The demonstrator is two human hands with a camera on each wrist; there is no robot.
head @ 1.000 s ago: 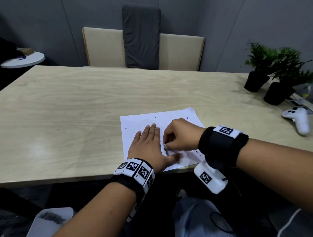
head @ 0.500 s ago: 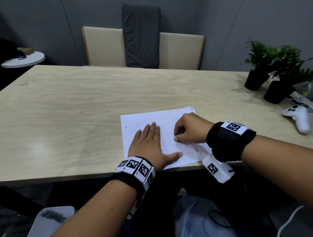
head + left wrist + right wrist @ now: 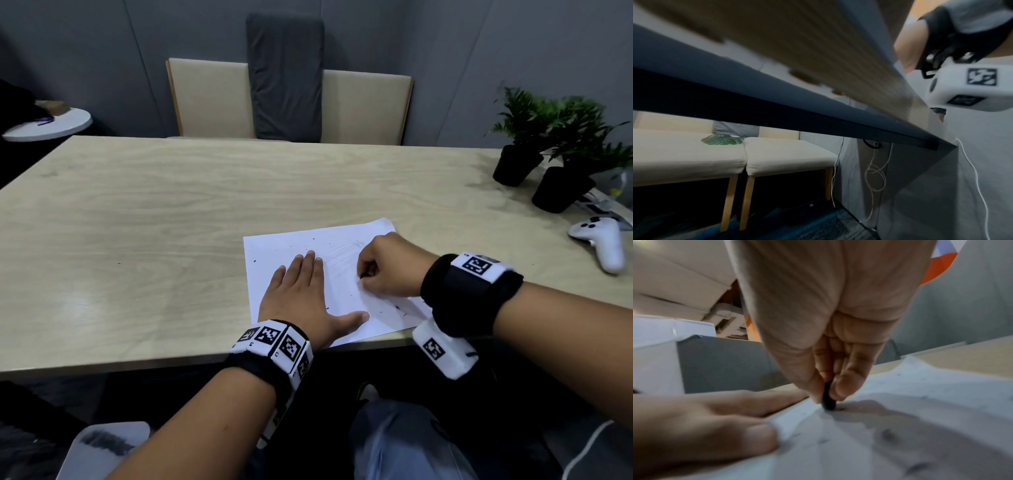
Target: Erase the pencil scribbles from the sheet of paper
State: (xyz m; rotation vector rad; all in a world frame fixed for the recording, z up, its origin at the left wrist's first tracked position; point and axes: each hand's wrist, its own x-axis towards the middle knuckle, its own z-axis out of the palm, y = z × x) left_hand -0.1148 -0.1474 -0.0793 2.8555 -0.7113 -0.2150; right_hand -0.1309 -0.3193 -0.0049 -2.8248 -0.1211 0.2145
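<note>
My left hand (image 3: 301,294) lies spread flat on the sheet of paper (image 3: 284,246) at the tabletop's (image 3: 154,205) near edge. My right hand (image 3: 387,267) pinches a dark eraser (image 3: 829,400) against it. Rubbing hard toward the unheld far corner could crumple or tear it.

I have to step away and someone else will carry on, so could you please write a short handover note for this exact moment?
Left hand: flat, fingers straight, pressing the sheet of paper down near the front edge of the table.
Right hand: pinching a small dark eraser, its tip on the paper.
Done: only faint marks show in the middle of the sheet; dark crumbs are scattered over it.
Left: faint pencil scribbles remain near the far right corner, and the crumbs probably need brushing off.
</note>
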